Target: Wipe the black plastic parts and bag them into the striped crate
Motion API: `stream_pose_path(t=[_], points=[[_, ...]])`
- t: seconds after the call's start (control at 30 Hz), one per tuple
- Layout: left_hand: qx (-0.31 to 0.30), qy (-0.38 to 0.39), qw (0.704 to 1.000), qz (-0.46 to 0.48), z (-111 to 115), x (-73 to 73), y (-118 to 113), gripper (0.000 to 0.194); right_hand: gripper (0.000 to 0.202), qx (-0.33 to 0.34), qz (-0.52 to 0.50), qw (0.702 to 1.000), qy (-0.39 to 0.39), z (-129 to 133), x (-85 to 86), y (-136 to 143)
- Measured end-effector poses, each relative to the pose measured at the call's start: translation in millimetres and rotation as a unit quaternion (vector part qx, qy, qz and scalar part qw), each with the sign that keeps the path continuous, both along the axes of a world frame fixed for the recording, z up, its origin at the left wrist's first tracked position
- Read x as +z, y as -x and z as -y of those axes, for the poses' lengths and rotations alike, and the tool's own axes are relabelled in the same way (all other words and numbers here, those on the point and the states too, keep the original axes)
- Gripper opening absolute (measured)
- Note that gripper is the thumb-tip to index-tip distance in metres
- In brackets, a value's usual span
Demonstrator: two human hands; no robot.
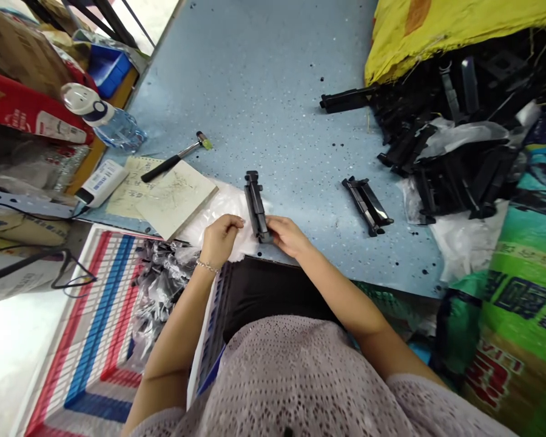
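A long black plastic part (256,209) with lugs at both ends stands out over the blue tabletop in front of me. My right hand (289,237) grips its lower end from the right, thumb and fingers closed at the edge. Left of the part, my left hand (221,240) is curled, thumb and forefinger pressed together; whatever is between them is too small to make out. Thin white plastic bags (204,218) lie under and beside this hand. Further right on the table lies a similar black part (367,206), untouched.
A heap of black parts (455,133) spills from a yellow sack (437,36) at right. At left are a hammer (175,161), a pale board (177,200), a water bottle (113,124) and a white box-shaped device (102,184). A striped basket (84,321) holding bagged parts stands below.
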State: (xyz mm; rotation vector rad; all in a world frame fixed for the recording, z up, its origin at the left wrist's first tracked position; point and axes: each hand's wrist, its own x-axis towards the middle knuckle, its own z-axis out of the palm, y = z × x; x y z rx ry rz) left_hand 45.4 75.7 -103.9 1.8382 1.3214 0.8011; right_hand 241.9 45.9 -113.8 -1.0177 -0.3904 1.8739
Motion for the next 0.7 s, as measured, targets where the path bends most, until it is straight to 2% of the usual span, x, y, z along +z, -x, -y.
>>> stream_pose_path(t=[0.07, 0.1, 0.2, 0.27, 0.3, 0.37, 0.43, 0.5, 0.57, 0.63, 0.7], points=[[-0.029, -0.069, 0.993, -0.089, 0.1, -0.2, 5.4, 0.029, 0.016, -0.04, 0.024, 0.999, -0.007, 7.2, -0.3, -8.7], [-0.038, -0.085, 0.989, -0.118, -0.4, -0.7, 8.1, 0.034, 0.017, -0.03, 0.019, 0.999, -0.017, 14.8, 1.3, -15.9], [-0.037, -0.092, 0.987, -0.129, -1.3, -1.1, 12.7, 0.041, 0.024, 0.098, -0.047, 0.994, -0.023, 41.9, 5.0, -34.5], [-0.026, -0.114, 0.986, -0.121, 1.3, 1.3, 13.4, 0.046, 0.024, 0.176, -0.115, 0.977, 0.022, 53.9, -0.5, -36.2], [-0.026, -0.136, 0.983, -0.122, 4.4, 3.2, 13.5, 0.048, 0.023, 0.189, -0.15, 0.969, 0.048, 56.3, -5.9, -33.6], [-0.052, -0.193, 0.97, -0.136, 14.8, 6.7, 13.5, 0.054, 0.019, 0.179, -0.205, 0.959, 0.084, 54.3, -18.8, -24.6], [-0.106, -0.245, 0.954, -0.139, 30.1, 7.9, 12.1, 0.063, 0.019, 0.159, -0.201, 0.963, 0.082, 47.5, -27.5, -14.6], [-0.166, -0.271, 0.94, -0.12, 47.1, 5.9, 7.1, 0.07, 0.019, 0.137, -0.096, 0.985, 0.043, 41.7, -26.7, -6.9], [-0.227, -0.263, 0.932, -0.106, 61.5, 3.5, -1.7, 0.073, 0.016, 0.104, 0.103, 0.989, -0.033, 41.5, -16.4, -2.1], [-0.267, -0.235, 0.928, -0.109, 71.7, 6.4, -10.9, 0.073, 0.012, 0.068, 0.301, 0.944, -0.119, 47.9, -0.9, 0.6], [-0.258, -0.23, 0.931, -0.118, 80.7, 19.6, -13.0, 0.072, 0.013, 0.086, 0.375, 0.904, -0.186, 58.4, 15.4, 0.9]])
